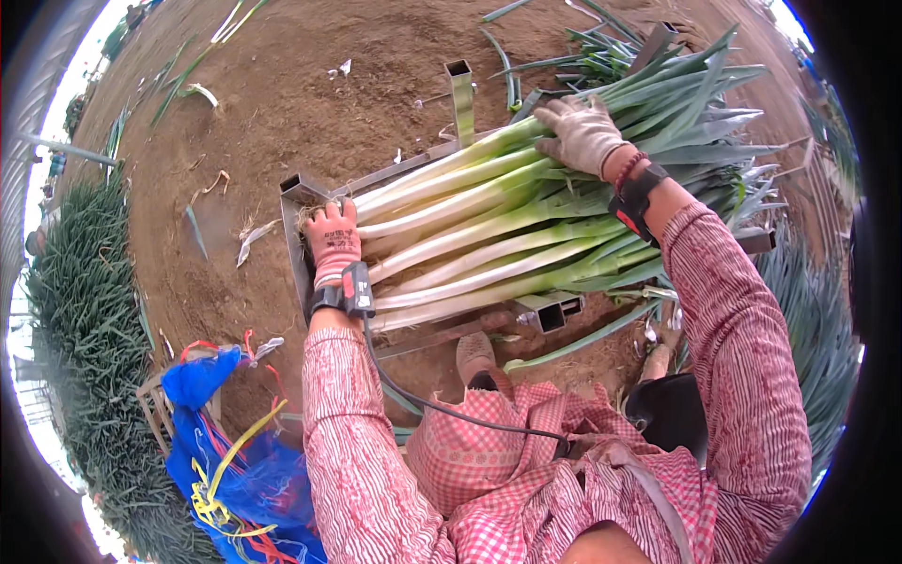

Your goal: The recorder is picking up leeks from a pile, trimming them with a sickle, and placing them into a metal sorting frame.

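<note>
A thick layer of leeks (pixel 489 226) lies in a metal frame (pixel 299 235), white root ends to the left and green leaves (pixel 676 113) to the right. My left hand (pixel 334 240), in a pink printed glove, curls its fingers over the root ends beside the frame's left bar; the fingertips are partly hidden. Across the leaf side, my right hand (pixel 584 136) rests in an off-white glove, fingers spread and palm down on the far leeks. A strapped black device (pixel 357 289) with a cable sits at my left wrist, and a black band (pixel 639 199) at my right.
Square metal posts (pixel 460 103) rise from the frame's far side; another tube end (pixel 550 312) juts out at the near side. Blue netting (pixel 244 479) with coloured ties lies at lower left. Leeks stand massed at left (pixel 85 348) and right (pixel 799 320). Loose leaves litter the soil (pixel 282 113).
</note>
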### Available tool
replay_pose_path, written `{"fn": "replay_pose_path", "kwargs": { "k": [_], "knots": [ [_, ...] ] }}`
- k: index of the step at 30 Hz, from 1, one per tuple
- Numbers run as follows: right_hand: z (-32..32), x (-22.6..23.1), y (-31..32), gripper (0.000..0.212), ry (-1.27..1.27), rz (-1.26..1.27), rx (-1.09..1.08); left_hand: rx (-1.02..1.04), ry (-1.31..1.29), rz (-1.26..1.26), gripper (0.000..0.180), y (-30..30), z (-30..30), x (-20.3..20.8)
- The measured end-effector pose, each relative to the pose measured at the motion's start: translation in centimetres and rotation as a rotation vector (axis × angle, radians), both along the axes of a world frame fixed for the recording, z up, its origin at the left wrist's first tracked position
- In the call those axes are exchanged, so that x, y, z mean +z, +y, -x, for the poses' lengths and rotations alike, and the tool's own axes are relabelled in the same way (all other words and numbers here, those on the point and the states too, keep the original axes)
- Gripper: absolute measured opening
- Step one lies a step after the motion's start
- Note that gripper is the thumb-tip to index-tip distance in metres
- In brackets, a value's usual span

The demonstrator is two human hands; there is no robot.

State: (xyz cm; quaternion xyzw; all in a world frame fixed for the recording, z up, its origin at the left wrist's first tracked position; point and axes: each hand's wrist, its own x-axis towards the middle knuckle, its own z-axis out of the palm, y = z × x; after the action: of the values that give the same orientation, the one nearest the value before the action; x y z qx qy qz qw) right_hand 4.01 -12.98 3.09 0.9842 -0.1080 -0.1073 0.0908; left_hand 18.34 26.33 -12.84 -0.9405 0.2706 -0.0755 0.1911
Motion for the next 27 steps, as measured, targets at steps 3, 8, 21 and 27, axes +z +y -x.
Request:
{"fn": "replay_pose_path", "kwargs": {
  "k": [3, 8, 21, 27],
  "knots": [
    [-1.1, -1.6, -0.5, 0.054, -0.027, -0.067, -0.017, 0.015, -0.005, 0.005, 0.036, -0.4, -0.4, -0.2],
    [-2.4, -1.3, -0.1, 0.059, 0.068, -0.143, 0.019, 0.045, -0.002, 0.019, 0.029, -0.5, -0.4, 0.0],
    [-4.2, -4.2, 0.8, 0.046, -0.028, -0.153, 0.056, 0.122, -0.107, 0.102, 0.039, -3.0, -0.9, 1.2],
    [-4.9, -4.7, 1.6, 0.043, 0.026, -0.154, -0.042, 0.115, 0.188, 0.06, 0.06, -0.8, 1.0, 2.7]
  ]
}}
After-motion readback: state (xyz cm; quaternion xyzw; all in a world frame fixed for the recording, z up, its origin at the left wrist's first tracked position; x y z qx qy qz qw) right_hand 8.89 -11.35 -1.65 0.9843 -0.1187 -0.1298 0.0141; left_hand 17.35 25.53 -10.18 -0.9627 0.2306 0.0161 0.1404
